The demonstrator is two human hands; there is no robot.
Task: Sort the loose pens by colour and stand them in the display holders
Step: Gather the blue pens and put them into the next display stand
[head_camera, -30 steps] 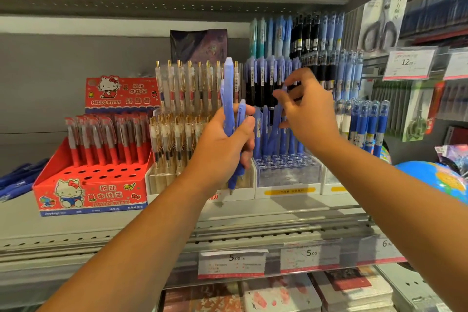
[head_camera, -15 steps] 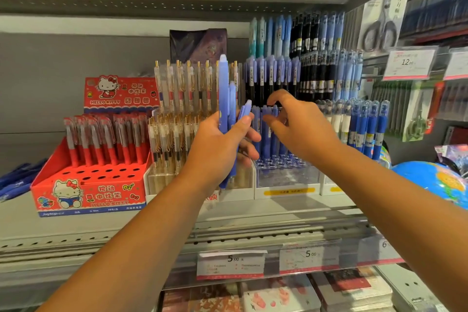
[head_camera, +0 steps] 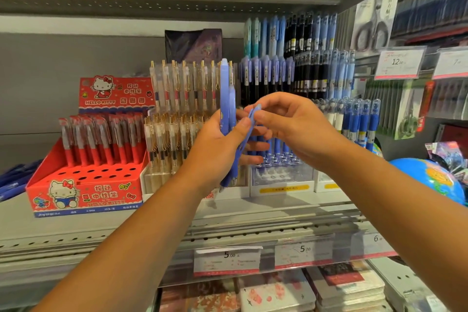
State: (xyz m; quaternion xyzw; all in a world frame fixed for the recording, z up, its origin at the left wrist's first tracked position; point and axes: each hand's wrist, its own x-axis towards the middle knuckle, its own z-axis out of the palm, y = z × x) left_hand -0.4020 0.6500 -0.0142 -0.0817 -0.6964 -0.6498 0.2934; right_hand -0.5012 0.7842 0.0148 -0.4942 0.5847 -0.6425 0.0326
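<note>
We count three periwinkle pens [head_camera: 224,88] in our left hand [head_camera: 215,152], whose fingers wrap round their barrels. Two stand upright, one taller than the other, and the leaning pen [head_camera: 252,116] tilts to the right. Our right hand [head_camera: 291,129] pinches the top end of that leaning pen between thumb and forefinger, its other fingers loosely curled. Both hands hover in front of the display holders without touching them. Behind the hands, the clear holder [head_camera: 281,177] carries more periwinkle pens in its rear holes. To its left, a second clear holder [head_camera: 162,175] shows two tiers of gold-clipped pens [head_camera: 177,88]. Further left, one red cartoon-cat box [head_camera: 83,195] holds red pens [head_camera: 101,139] at the back, with two rows of round holes in front. To the right stand blue-capped pens [head_camera: 364,119], too crowded for us to count. A few dark blue loose pens [head_camera: 15,180] lie flat at the far left. All of this sits on a pale grey metal shelf [head_camera: 76,225], whose front rail carries three price tags [head_camera: 228,258]. Two more tags [head_camera: 398,62] hang on the right-hand rack. One globe [head_camera: 430,180] rests at the right edge. Notebooks [head_camera: 278,294] are stacked on the level below, and another shelf closes in overhead.
</note>
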